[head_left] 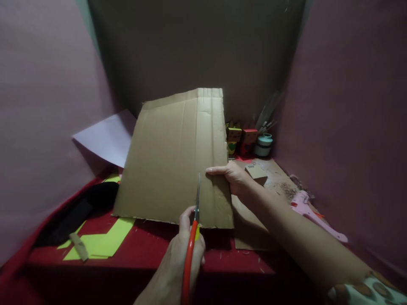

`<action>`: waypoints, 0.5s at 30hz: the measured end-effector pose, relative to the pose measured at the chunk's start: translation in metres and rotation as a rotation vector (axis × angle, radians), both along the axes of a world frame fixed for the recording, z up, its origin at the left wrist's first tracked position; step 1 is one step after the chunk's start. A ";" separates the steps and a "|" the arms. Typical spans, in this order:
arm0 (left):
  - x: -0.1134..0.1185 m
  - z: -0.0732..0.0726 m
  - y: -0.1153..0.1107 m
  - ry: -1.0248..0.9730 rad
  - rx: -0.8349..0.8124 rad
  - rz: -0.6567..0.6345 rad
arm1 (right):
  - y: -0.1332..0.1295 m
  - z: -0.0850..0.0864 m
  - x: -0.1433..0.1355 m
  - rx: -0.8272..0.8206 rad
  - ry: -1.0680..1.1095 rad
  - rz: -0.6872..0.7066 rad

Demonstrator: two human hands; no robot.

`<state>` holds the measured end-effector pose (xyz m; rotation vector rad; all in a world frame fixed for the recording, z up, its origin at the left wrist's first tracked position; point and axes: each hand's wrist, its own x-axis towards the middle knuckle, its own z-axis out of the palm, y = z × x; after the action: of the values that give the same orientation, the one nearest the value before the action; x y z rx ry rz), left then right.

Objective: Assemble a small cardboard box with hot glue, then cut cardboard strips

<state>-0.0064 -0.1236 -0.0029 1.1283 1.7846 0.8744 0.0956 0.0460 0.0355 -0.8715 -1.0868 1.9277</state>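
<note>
1. Gripping the cardboard sheet (pixel 168 156) by its right edge, the right hand (pixel 237 177) has its thumb laid flat across the front face, pointing left; the other fingers go out of sight behind the edge, so the sheet is pinched between.
2. The right forearm slants up and leftward from the lower right corner, where a patterned sleeve (pixel 370 292) shows, with the wrist nearly in line with it.
3. The left hand (pixel 174 254) rises from the bottom, back toward the camera, its fingers closed around the handles of the scissors (pixel 188 262).
4. One left finger extends upward beside the pivot; the thumb is hard to make out.
5. The blades point up over the sheet's lower part, left of the right thumb; whether one passes behind the cardboard, I cannot tell.
6. The sheet stands tilted above the red cloth (pixel 149 252), between the yellow-green paper (pixel 119 237) and the pink tool (pixel 314 219).
</note>
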 end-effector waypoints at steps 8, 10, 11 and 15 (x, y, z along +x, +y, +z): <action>-0.010 -0.013 0.004 -0.265 0.009 0.000 | -0.002 0.002 -0.003 -0.014 0.025 0.000; -0.008 -0.014 0.006 -0.257 0.003 0.015 | -0.002 0.000 -0.002 -0.021 0.023 -0.010; -0.007 -0.015 0.007 -0.253 0.004 0.026 | -0.001 0.000 -0.001 -0.025 0.023 -0.014; -0.004 -0.014 0.011 -0.241 0.030 0.034 | 0.001 -0.001 0.003 -0.035 0.020 -0.013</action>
<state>-0.0108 -0.1129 -0.0174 0.9692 1.6014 1.0159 0.0984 0.0466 0.0346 -0.8747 -1.0356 1.9460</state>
